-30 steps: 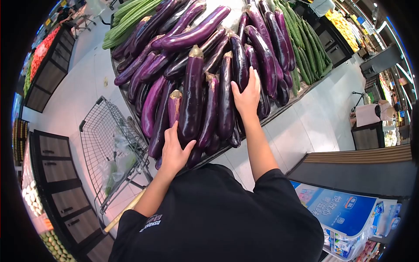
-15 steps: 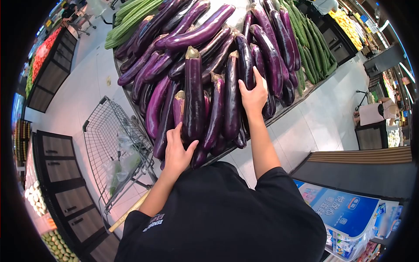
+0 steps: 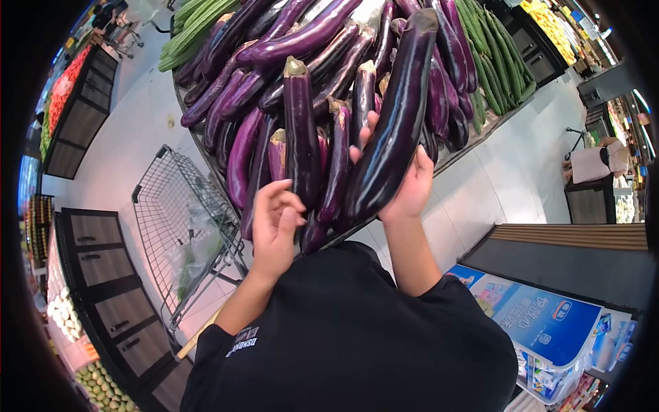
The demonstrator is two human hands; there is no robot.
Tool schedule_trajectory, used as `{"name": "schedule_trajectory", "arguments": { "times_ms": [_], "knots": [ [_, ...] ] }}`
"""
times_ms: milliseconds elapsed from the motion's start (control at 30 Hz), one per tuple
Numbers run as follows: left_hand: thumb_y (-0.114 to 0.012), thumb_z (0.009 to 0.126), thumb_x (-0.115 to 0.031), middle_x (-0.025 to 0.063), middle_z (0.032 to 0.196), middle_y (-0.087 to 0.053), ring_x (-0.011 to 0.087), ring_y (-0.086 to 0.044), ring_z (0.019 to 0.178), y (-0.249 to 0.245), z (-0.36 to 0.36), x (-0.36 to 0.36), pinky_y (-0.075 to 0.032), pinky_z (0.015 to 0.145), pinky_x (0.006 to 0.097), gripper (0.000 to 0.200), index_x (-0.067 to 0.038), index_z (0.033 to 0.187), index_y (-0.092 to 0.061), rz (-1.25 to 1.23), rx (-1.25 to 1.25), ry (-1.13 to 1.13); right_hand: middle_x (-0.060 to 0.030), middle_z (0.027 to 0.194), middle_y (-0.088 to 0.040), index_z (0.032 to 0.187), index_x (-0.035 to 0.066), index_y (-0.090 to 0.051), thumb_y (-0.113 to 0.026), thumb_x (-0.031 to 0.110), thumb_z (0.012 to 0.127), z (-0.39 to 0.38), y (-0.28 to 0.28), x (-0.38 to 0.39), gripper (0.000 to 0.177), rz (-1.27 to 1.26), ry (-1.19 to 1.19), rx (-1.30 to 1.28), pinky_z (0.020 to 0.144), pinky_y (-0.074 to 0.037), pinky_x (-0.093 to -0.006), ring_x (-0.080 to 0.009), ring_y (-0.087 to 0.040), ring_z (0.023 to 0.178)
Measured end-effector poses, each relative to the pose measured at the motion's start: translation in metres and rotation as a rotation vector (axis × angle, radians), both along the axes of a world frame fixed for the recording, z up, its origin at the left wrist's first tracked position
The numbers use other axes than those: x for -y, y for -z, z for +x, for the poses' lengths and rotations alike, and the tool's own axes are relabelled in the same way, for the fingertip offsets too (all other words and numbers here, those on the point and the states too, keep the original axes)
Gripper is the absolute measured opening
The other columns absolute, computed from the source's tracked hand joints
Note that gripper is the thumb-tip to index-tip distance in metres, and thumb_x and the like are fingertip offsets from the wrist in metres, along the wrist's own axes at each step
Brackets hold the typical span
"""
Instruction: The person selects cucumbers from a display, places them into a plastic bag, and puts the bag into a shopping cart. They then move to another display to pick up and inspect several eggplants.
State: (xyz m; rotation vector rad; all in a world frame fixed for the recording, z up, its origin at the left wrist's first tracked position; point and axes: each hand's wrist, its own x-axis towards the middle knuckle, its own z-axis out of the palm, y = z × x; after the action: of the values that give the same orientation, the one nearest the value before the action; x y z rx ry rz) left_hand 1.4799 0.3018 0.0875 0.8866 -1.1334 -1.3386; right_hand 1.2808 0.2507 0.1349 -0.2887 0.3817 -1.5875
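Observation:
A long, glossy dark purple eggplant (image 3: 395, 113) lies slantwise across my right hand (image 3: 408, 185), its stem end pointing up and away. The right fingers wrap behind it, with fingertips showing on its left side. My left hand (image 3: 276, 216) is at the near edge of the pile, fingers loosely curled and apart from the thumb, nothing in it. Just beyond that hand, another dark eggplant (image 3: 301, 130) stands nearly upright among the heaped eggplants (image 3: 247, 154). Part of the pile is hidden behind the held eggplant.
Ridged green gourds (image 3: 195, 34) lie left of the pile and long cucumbers (image 3: 498, 69) lie right. A wire shopping cart (image 3: 182, 226) holding bagged produce stands at my left. Wooden cabinets (image 3: 113, 295) are farther left; a blue-topped display box (image 3: 542, 323) is at lower right.
My right hand has lifted an eggplant from the pile and tilted it toward me. My left hand has come off the upright eggplant and its fingers have curled.

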Motion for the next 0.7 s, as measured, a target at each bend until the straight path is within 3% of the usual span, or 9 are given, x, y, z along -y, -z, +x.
{"name": "schedule_trajectory", "arguments": {
  "times_ms": [100,200,267,433,500,567,600,667,700],
  "knots": [
    [-0.059,0.097,-0.032,0.0103,0.107,-0.058,0.0136,-0.058,0.086,-0.017,-0.004,-0.007,-0.048,0.079,0.0269,0.062,0.000,0.142,-0.030,0.143,-0.211,0.363,-0.0221,0.146,-0.038,0.147,0.000,-0.030,-0.037,0.061,0.098,0.009,0.021,-0.009,0.079,-0.298,-0.137,0.032,0.095,-0.054,-0.0468,-0.0308,-0.058,0.118],
    [-0.069,0.091,-0.030,0.0106,0.115,-0.056,0.0171,-0.062,0.095,-0.033,-0.009,-0.018,-0.049,0.086,0.0309,0.082,-0.002,0.149,-0.018,0.140,-0.140,0.540,-0.0229,0.146,-0.037,0.147,-0.001,-0.028,-0.039,0.070,0.091,0.021,0.026,-0.020,0.091,-0.278,-0.109,-0.085,0.093,-0.055,-0.0434,-0.0294,-0.059,0.116],
    [-0.074,0.087,-0.022,0.0105,0.120,-0.055,0.0172,-0.060,0.103,-0.036,-0.011,-0.022,-0.047,0.092,0.0337,0.088,-0.002,0.150,-0.016,0.195,-0.099,0.559,-0.0231,0.146,-0.037,0.147,-0.002,-0.027,-0.048,0.067,0.090,0.023,0.024,-0.023,0.092,-0.229,-0.114,-0.320,0.094,-0.055,-0.0418,-0.0296,-0.058,0.117],
    [-0.075,0.084,-0.014,0.0111,0.125,-0.052,0.0155,-0.059,0.107,-0.027,-0.012,-0.029,-0.046,0.095,0.0328,0.086,0.001,0.149,-0.021,0.193,-0.056,0.535,-0.0271,0.145,-0.036,0.148,-0.002,-0.025,-0.060,0.061,0.087,0.015,0.020,-0.030,0.094,-0.318,-0.146,-0.461,0.097,-0.053,-0.0446,-0.0362,-0.055,0.122],
    [-0.075,0.084,-0.013,0.0119,0.123,-0.053,0.0153,-0.058,0.107,-0.028,-0.012,-0.028,-0.045,0.095,0.0322,0.085,0.001,0.148,-0.022,0.136,-0.039,0.499,-0.0259,0.142,-0.040,0.149,0.002,-0.026,-0.057,0.056,0.091,0.006,0.014,-0.028,0.085,-0.351,-0.049,-0.557,0.098,-0.052,-0.0464,-0.0362,-0.055,0.122],
    [-0.079,0.080,-0.014,0.0117,0.104,-0.059,0.0149,-0.062,0.088,-0.033,-0.015,-0.021,-0.049,0.080,0.0283,0.087,0.002,0.148,-0.027,-0.233,0.406,0.303,-0.0240,0.141,-0.042,0.149,0.004,-0.027,-0.053,0.053,0.095,-0.001,0.015,-0.026,0.078,-0.357,0.008,-0.582,0.098,-0.052,-0.0468,-0.0351,-0.055,0.122],
    [-0.079,0.080,-0.014,0.0117,0.104,-0.059,0.0149,-0.062,0.088,-0.032,-0.013,-0.022,-0.049,0.080,0.0283,0.087,0.002,0.148,-0.027,-0.231,0.408,0.304,-0.0209,0.137,-0.047,0.147,0.006,-0.029,-0.049,0.050,0.098,-0.004,0.016,-0.026,0.070,-0.218,0.034,-0.481,0.099,-0.051,-0.0472,-0.0328,-0.056,0.120],
    [-0.079,0.081,-0.017,0.0183,0.131,-0.056,0.0223,-0.060,0.117,-0.030,-0.010,-0.025,-0.051,0.083,0.0277,0.087,0.003,0.148,-0.028,-0.123,0.481,0.376,-0.0179,0.134,-0.051,0.146,0.007,-0.031,-0.044,0.047,0.100,-0.007,0.021,-0.027,0.062,-0.076,0.060,-0.380,0.099,-0.051,-0.0475,-0.0305,-0.057,0.118],
    [-0.080,0.081,-0.019,0.0154,0.112,-0.064,0.0189,-0.066,0.097,-0.032,-0.009,-0.026,-0.050,0.072,0.0260,0.085,0.005,0.146,-0.031,-0.147,0.456,0.366,-0.0152,0.129,-0.054,0.145,0.008,-0.033,-0.042,0.045,0.102,-0.008,0.027,-0.029,0.057,0.010,0.082,-0.344,0.099,-0.050,-0.0475,-0.0284,-0.058,0.116]
  ]
}}
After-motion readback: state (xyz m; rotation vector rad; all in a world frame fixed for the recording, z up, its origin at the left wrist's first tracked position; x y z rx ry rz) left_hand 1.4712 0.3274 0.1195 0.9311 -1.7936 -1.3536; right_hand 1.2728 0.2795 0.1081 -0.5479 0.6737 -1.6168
